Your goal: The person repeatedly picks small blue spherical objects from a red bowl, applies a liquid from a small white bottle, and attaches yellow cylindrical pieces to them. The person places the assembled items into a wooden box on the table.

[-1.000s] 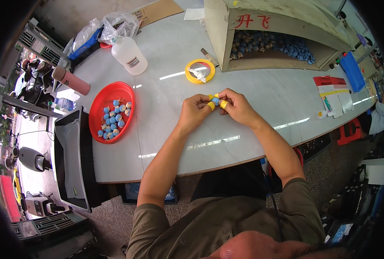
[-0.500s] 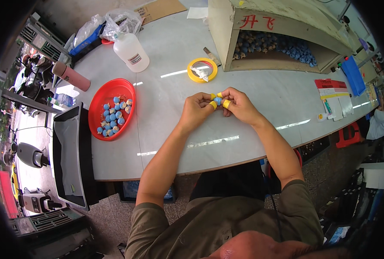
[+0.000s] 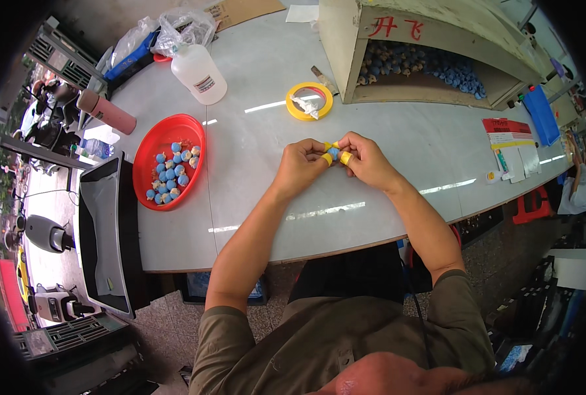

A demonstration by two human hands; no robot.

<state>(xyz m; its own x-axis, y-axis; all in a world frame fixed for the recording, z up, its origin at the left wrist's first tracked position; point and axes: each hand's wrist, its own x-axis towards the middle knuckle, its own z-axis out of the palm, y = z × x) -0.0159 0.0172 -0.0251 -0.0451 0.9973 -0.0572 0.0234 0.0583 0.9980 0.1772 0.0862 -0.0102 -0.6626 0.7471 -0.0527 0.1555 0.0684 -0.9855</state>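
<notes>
Between the fingertips of both hands sits a small blue ball-shaped piece (image 3: pixel 334 153), much of it covered by the fingers. My left hand (image 3: pixel 299 164) pinches it from the left, and my right hand (image 3: pixel 370 164) from the right. Yellow tape is wrapped round the thumb and a fingertip of each hand. To the left, a round red tray (image 3: pixel 203 141) holds several blue-and-beige pieces (image 3: pixel 170 174) of similar size. Beyond my hands lies a yellow tape roll (image 3: pixel 290 105) with a crumpled white scrap on it.
A beige cabinet (image 3: pixel 338 49) at the far right holds a heap of blue pieces (image 3: pixel 431 69). A white plastic bottle (image 3: pixel 199 74) and a pink flask (image 3: pixel 106 113) stand at the far left. A black bin (image 3: pixel 132 230) adjoins the table's left edge; red-and-yellow papers (image 3: pixel 507 133) lie right.
Both hands stay in nearly the same place, still pinching the blue piece, with only slight finger movement. The whole view has shifted a little.
</notes>
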